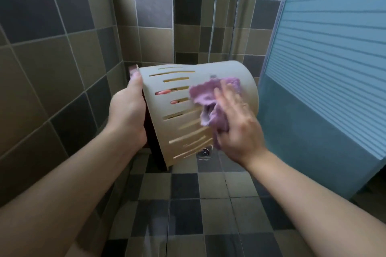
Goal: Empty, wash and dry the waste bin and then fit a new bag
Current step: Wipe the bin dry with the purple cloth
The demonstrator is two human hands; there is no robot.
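A beige plastic waste bin point(179, 115) with long slots in its wall is held sideways in the air, its open mouth to the left and its base to the right. My left hand point(127, 110) grips the rim, thumb outside and fingers inside, visible through the slots. My right hand point(236, 125) holds a crumpled purple cloth point(211, 102) against the bin's outer wall near the base. The cloth and right hand are blurred.
Brown and grey tiled walls close in on the left and behind. A frosted glass shower panel point(325, 69) stands at the right. A hose point(215, 16) hangs on the back wall. A metal floor drain point(204, 152) sits below the bin on the checkered tile floor.
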